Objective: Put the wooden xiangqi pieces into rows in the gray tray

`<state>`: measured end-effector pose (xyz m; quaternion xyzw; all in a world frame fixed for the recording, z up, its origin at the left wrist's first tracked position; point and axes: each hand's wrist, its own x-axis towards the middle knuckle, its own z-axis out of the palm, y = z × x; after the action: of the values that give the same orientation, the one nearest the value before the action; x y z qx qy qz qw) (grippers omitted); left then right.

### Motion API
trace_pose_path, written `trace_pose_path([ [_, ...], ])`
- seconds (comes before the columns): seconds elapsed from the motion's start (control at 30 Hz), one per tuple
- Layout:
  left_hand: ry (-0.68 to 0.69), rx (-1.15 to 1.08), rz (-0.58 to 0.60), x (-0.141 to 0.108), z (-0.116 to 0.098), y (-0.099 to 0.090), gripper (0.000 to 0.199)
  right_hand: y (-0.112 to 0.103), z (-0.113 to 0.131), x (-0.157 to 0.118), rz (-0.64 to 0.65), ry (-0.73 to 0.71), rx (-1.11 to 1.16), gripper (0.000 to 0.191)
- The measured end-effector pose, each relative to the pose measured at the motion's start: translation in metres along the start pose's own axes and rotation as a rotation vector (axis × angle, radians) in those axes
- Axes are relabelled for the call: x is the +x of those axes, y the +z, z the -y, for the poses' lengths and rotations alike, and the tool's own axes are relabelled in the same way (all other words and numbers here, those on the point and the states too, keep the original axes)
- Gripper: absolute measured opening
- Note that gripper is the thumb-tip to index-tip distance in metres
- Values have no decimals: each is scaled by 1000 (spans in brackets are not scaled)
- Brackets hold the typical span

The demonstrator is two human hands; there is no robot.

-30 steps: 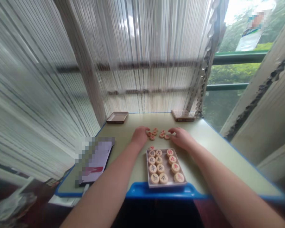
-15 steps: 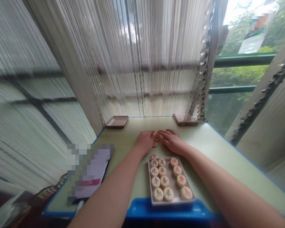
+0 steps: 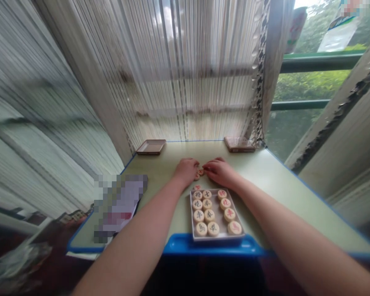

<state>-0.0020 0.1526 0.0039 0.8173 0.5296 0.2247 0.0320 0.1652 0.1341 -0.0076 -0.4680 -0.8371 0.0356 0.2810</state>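
My left hand (image 3: 187,169) is curled on the table beyond the box, its fingers bent round against small round xiangqi pieces (image 3: 200,172). From the other side, my right hand (image 3: 219,169) closes its fingertips on the same little group. The pieces lie between the two hands, partly covered by the fingers. Nearer to me, one red-marked xiangqi piece (image 3: 197,187) rests just past the far edge of an open shallow box (image 3: 218,237). Inside the box are two columns of black-marked pieces (image 3: 209,215) on the left and one column of red-marked pieces (image 3: 230,214) on the right.
A box lid (image 3: 151,147) lies at the far left corner of the table (image 3: 283,197), and a flat box (image 3: 239,144) at the far right. A partly blurred purple-grey item (image 3: 126,205) is on the left. A blue tray (image 3: 179,244) edges the table before me.
My right hand's fingers, stretched out before, are now bent in closer to the pieces. My left hand stays beside them. The view has tilted, so the table sits higher.
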Motion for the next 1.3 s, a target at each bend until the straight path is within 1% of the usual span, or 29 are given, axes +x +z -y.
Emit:
trace_pose_path([
  [0.13,-5,10,13,-1,-2,-3,27,-1,0,-1,-18,19,-16,27],
  [0.23,-20,0,-2,-5,-2,-6,28,-6,3,-4,-45,33,-9,25],
  [0.33,-25,-10,-49,-8,-1,-10,27,-19,8,-11,-107,99,40,23],
  [0.4,-13,-9,-75,-10,-1,-13,27,-32,14,-18,-109,133,93,21],
  [0.43,1,-10,-87,-11,-1,-15,27,-40,18,-22,-85,133,124,19],
  [0.47,24,-18,-96,-11,-2,-16,27,-48,23,-26,-34,108,152,17],
  [0.53,83,-65,-110,-13,-6,-20,28,-61,33,-33,99,21,171,14],
  [0.63,164,-171,-87,-18,-15,-26,27,-72,44,-40,200,-104,140,11],
  [0.73,173,-231,-46,-23,-23,-29,24,-72,49,-42,266,-132,124,12],
  [0.83,161,-230,-41,-26,-28,-28,23,-69,49,-42,302,-125,109,12],
  [0.97,186,-197,-60,-26,-26,-25,24,-66,50,-42,276,-130,97,11],
  [1.1,179,-182,-66,-25,-23,-23,24,-64,52,-42,282,-108,92,10],
  [1.3,177,-151,-25,-25,-24,-22,25,-57,53,-44,258,-149,-31,10],
])
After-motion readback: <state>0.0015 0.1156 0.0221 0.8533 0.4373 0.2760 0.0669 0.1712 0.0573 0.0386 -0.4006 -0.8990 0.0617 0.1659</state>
